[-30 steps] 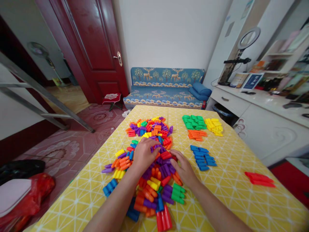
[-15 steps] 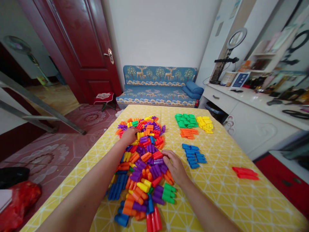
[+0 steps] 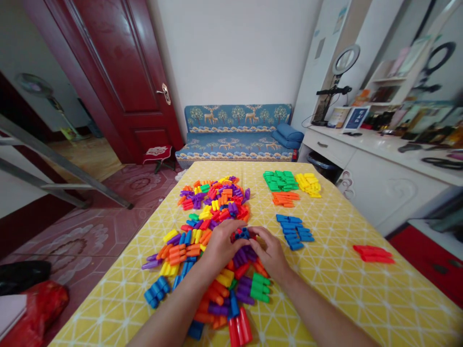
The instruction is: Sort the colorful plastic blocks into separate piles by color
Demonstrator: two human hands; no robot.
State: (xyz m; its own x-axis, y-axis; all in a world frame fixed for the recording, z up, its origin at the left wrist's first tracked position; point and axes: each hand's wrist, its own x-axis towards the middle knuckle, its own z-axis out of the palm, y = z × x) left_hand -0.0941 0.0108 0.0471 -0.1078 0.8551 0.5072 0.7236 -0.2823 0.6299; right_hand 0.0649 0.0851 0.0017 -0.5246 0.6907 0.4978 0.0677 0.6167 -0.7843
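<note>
A big mixed pile of coloured plastic blocks (image 3: 213, 212) covers the middle of the table with the yellow patterned cloth (image 3: 343, 289). My left hand (image 3: 220, 246) and my right hand (image 3: 269, 250) meet over the near part of the pile. Both hold a small blue block (image 3: 241, 234) between their curled fingers. Sorted groups lie to the right: green blocks (image 3: 280, 180), yellow blocks (image 3: 308, 184), orange blocks (image 3: 285, 198), blue blocks (image 3: 294, 230) and red blocks (image 3: 374, 253).
A blue patterned sofa (image 3: 238, 132) stands beyond the table's far end. A red door (image 3: 119, 77) is at the left. White cabinets (image 3: 383, 183) with a ring light (image 3: 343, 60) run along the right. A red bag (image 3: 36, 303) lies on the floor at the left.
My left hand has come back from the far left of the pile to the near middle. Both hands now close together on a blue block.
</note>
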